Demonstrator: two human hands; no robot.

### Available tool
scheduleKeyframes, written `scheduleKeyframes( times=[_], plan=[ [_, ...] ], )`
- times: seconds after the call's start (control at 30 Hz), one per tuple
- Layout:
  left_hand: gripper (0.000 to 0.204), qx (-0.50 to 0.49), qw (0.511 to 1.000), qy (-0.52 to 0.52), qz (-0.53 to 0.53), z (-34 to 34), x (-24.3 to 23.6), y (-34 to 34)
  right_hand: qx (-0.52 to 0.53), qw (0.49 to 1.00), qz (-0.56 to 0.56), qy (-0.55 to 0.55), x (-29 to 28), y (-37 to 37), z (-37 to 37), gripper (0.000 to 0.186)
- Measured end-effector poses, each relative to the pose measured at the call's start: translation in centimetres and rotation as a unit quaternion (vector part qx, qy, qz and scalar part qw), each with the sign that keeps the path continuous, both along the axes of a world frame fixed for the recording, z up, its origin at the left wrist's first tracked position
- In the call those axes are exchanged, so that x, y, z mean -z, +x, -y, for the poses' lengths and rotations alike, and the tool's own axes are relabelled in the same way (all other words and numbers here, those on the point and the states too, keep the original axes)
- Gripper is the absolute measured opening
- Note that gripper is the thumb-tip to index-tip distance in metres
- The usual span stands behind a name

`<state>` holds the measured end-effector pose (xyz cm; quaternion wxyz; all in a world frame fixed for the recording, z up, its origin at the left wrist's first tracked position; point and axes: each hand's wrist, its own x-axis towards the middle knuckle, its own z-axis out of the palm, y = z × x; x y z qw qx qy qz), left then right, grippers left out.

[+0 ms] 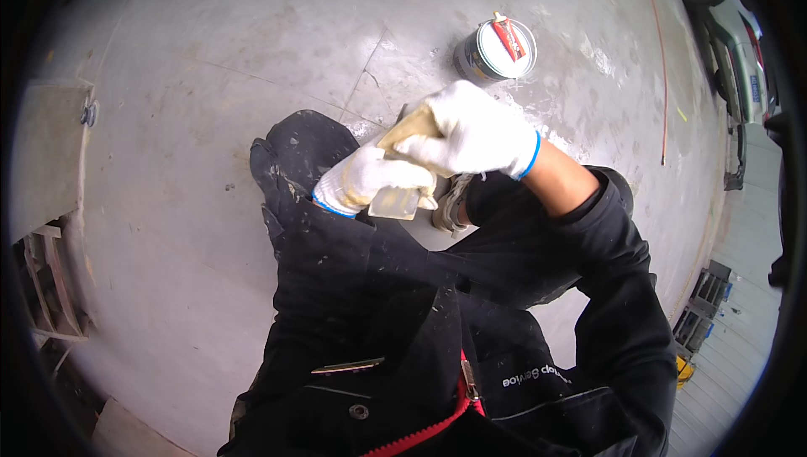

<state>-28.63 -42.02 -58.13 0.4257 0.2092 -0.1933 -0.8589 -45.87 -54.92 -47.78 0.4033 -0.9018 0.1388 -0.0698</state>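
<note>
In front of my knees, both hands are close together in white knit gloves with blue cuffs. My right hand (475, 133) is closed on a flat, beige, putty-smeared spreader (412, 130), its thumb lying across the near side. Just left of it and lower, my left hand (370, 178) has its fingers closed round a flat pale plate (393, 203), whose squared end sticks out below the fingers. The gloved fingers overlap, so where the two pieces touch is hidden. Yellowish smears mark both gloves.
On the grey floor ahead stands a round can (496, 52) with a red-and-white tube (508, 36) on its lid. A red hose or cord (660, 62) runs along the right, near a parked car (731, 32). A beige panel (49, 150) and wooden frame (55, 285) stand left.
</note>
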Motion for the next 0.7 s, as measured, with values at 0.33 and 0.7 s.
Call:
scheduleKeyframes(
  times=[0.33, 0.7],
  plan=[
    [0.094, -0.002, 0.993, -0.033, -0.111, 0.4, 0.7, -0.5, 0.124, 0.991, -0.033, 0.029, -1.0, -0.1, 0.1, 0.027],
    [0.14, -0.003, 0.995, -0.031, -0.095, -0.1, 0.4, -1.0, -0.031, 0.997, 0.023, -0.074, -0.8, -0.4, -0.1, 0.024]
  ],
)
